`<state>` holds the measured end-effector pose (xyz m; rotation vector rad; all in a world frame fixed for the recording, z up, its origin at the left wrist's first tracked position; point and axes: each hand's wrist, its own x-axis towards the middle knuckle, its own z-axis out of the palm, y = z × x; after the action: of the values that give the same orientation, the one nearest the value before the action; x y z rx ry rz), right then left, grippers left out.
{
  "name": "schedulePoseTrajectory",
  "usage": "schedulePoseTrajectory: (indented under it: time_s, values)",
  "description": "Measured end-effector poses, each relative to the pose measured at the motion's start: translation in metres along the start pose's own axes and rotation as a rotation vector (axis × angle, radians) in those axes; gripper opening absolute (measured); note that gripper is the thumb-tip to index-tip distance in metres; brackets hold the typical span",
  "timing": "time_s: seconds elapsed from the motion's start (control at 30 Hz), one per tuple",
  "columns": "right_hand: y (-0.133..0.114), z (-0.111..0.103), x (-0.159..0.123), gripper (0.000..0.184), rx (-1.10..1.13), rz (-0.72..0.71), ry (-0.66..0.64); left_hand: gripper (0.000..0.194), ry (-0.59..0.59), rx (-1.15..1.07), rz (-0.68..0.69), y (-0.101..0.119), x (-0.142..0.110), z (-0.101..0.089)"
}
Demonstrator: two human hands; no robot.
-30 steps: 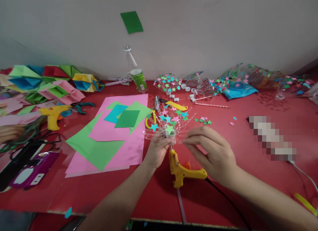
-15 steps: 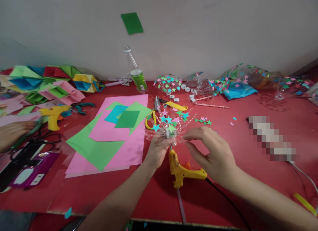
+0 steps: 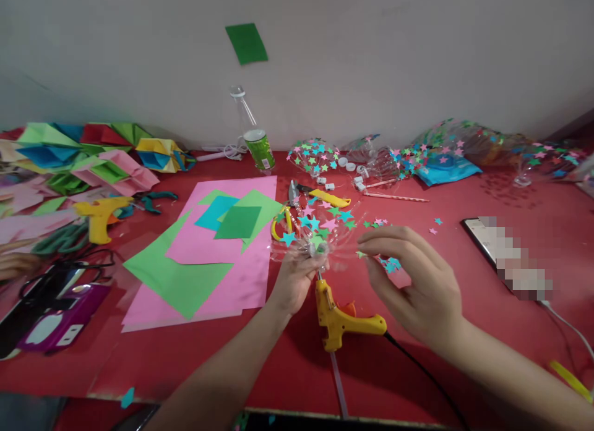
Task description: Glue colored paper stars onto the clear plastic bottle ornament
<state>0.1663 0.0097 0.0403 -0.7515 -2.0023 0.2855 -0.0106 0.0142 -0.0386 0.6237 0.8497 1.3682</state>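
My left hand [image 3: 297, 276] is closed around the neck of a clear plastic bottle top cut into thin strips [image 3: 341, 236], which spread outward like petals. Pink, blue and green paper stars [image 3: 329, 225] sit on the strips. To the right, my right hand [image 3: 417, 285] pinches a small green star [image 3: 361, 254] at its fingertips, apart from the strips. Under the bottle top stands a yellow glue gun [image 3: 331, 323], its nozzle close to my left fingers and a glue stick [image 3: 338, 381] out of its back. Loose blue stars [image 3: 390, 264] lie behind my right fingers.
Pink and green paper sheets [image 3: 185, 289] lie left of my hands. Behind are a yellow cutter [image 3: 331, 198], scissors and a bottle [image 3: 257, 146]. A phone [image 3: 482, 239] lies right. Another person's hand [image 3: 18, 261] is far left by green-handled scissors [image 3: 65, 238] and another glue gun [image 3: 99, 217].
My right hand has moved right, away from the bottle top, and a green star shows at its fingertips. My left hand stays nearly still. The other person's hand has drawn back left.
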Motion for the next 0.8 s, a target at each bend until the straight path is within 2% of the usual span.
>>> schedulePoseTrajectory:
  time_s: [0.23,0.37,0.47,0.63,0.8]
  values:
    - [0.006,-0.012,0.006,0.021,-0.074,0.021,0.03,0.021,-0.008,-0.004,0.001,0.001,0.0,-0.001]
    - [0.01,-0.012,0.005,0.024,-0.074,-0.008,-0.041,0.024,0.006,-0.009,-0.029,0.003,0.0,0.0]
    - [0.012,-0.008,0.005,0.025,-0.092,-0.053,-0.106,0.02,0.007,-0.015,-0.035,0.004,0.0,-0.001]
    - [0.014,-0.002,0.006,0.015,-0.141,-0.095,-0.174,0.017,-0.002,-0.02,-0.009,0.002,0.001,-0.004]
    - [0.012,-0.002,0.006,0.008,-0.146,-0.103,-0.175,0.015,0.01,0.029,-0.024,0.001,0.002,-0.004]
